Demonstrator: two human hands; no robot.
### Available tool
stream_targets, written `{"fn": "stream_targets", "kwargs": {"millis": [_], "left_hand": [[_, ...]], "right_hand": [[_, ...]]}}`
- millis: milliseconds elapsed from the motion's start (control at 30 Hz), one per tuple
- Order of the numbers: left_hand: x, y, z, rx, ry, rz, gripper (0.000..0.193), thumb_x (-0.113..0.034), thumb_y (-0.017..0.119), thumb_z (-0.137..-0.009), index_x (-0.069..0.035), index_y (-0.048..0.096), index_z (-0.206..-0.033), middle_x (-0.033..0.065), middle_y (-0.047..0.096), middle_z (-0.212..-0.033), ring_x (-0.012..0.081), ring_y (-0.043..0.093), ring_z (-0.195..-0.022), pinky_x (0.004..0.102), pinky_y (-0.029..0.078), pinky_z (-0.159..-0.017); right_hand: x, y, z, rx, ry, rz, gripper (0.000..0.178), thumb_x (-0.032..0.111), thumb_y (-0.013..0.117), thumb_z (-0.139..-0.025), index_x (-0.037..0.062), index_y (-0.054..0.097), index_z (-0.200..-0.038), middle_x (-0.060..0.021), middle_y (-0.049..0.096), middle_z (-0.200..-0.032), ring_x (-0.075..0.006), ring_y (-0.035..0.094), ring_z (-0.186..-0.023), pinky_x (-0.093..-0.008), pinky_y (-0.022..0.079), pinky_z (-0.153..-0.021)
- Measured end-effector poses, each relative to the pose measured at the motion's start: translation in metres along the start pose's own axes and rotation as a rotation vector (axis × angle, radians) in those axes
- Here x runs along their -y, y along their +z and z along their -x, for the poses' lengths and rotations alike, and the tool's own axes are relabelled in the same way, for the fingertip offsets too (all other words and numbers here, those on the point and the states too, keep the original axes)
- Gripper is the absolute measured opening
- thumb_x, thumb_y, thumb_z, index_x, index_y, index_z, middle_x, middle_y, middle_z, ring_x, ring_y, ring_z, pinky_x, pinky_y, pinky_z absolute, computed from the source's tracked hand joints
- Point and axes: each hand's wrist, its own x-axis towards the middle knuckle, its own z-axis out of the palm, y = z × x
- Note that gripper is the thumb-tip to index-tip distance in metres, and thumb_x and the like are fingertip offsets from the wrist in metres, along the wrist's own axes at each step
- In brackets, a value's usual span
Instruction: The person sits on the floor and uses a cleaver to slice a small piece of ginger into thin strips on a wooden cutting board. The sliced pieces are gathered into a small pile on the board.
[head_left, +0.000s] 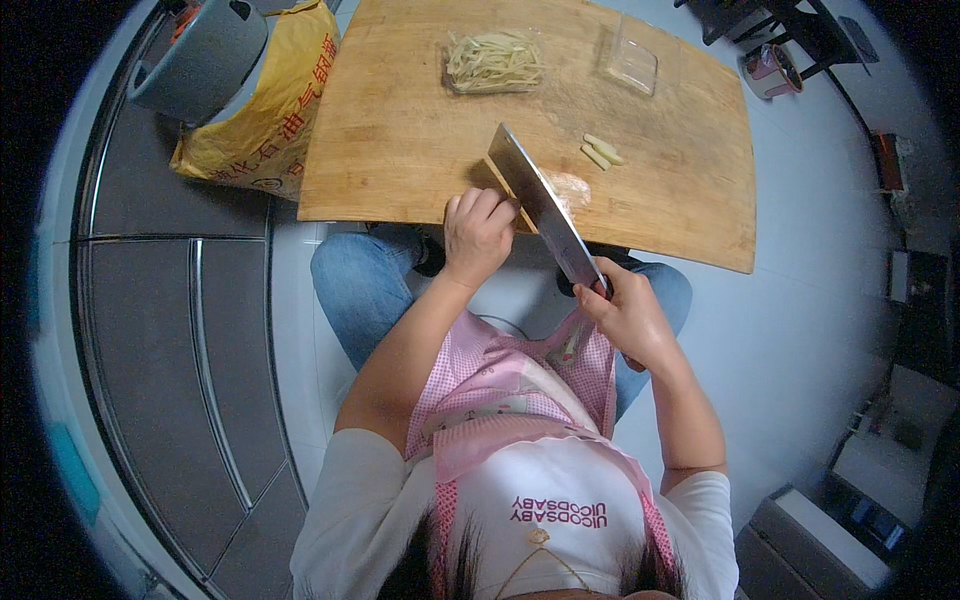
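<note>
Grasping the knife [545, 205], the right hand [632, 312] is holding it over the near edge of the desk [390, 140]. Beside it, the left hand [480, 234] is sitting with bent fingers [484, 204]; whether they are gripping anything, I cannot tell. Strips [495, 60] are lying in a tray [490, 90] farther back, a few pieces [606, 154] nearer.

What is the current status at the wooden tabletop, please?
Right grip holding cleaver over tabletop's near edge. Left grip curled left of cleaver, contents hidden. Loose pale pieces right of cleaver, apart from it.
</note>
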Motion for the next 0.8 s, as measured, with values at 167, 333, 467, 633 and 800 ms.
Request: {"fn": "stream_targets", "kwargs": {"millis": [167, 333, 467, 633, 800], "left_hand": [[0.0003, 0.0004, 0.0001, -0.002, 0.000, -0.003, 0.015, -0.006, 0.063, -0.067, -0.010, 0.063, -0.082, 0.0041, 0.051, -0.077, 0.0237, 0.051, -0.078, 0.0368, 0.037, -0.066], [0.0008, 0.0011, 0.0004, -0.002, -0.005, 0.001, 0.014, -0.006, 0.063, -0.067, -0.010, 0.062, -0.081, 0.0041, 0.052, -0.078, 0.0237, 0.052, -0.079, 0.0365, 0.038, -0.067], [0.0005, 0.0008, 0.0009, 0.001, -0.009, 0.005, 0.014, -0.006, 0.063, -0.068, -0.009, 0.063, -0.081, 0.0039, 0.053, -0.079, 0.0236, 0.052, -0.079, 0.0365, 0.038, -0.068], [-0.0003, -0.0003, 0.0000, 0.001, -0.014, 0.008, 0.014, -0.006, 0.062, -0.068, -0.009, 0.063, -0.082, 0.0039, 0.053, -0.079, 0.0234, 0.052, -0.079, 0.0365, 0.038, -0.068], [-0.0008, -0.0010, -0.0004, 0.005, -0.011, 0.005, 0.015, -0.006, 0.062, -0.068, -0.009, 0.063, -0.083, 0.0040, 0.053, -0.080, 0.0235, 0.052, -0.079, 0.0364, 0.038, -0.069]], "right_hand": [[0.0023, 0.0014, -0.0007, -0.003, 0.005, 0.013, 0.029, 0.010, 0.058, -0.084, -0.0041, 0.057, -0.109, -0.0131, 0.053, -0.065, -0.0168, 0.051, -0.058, -0.0335, 0.045, -0.058], [0.0017, 0.0012, -0.0022, 0.003, 0.001, 0.015, 0.028, 0.010, 0.058, -0.084, -0.0044, 0.058, -0.108, -0.0148, 0.053, -0.064, -0.0175, 0.051, -0.058, -0.0346, 0.046, -0.058], [0.0014, 0.0011, -0.0024, 0.003, 0.000, 0.024, 0.027, 0.011, 0.058, -0.085, -0.0045, 0.058, -0.107, -0.0162, 0.053, -0.064, -0.0182, 0.052, -0.057, -0.0352, 0.046, -0.058], [0.0010, 0.0015, -0.0031, -0.005, -0.013, 0.035, 0.026, 0.012, 0.058, -0.085, -0.0047, 0.058, -0.105, -0.0161, 0.055, -0.065, -0.0191, 0.053, -0.056, -0.0358, 0.046, -0.057], [0.0030, 0.0025, -0.0027, -0.009, 0.001, 0.000, 0.024, 0.012, 0.058, -0.085, -0.0052, 0.058, -0.103, -0.0139, 0.054, -0.063, -0.0185, 0.053, -0.056, -0.0356, 0.045, -0.057]]}}
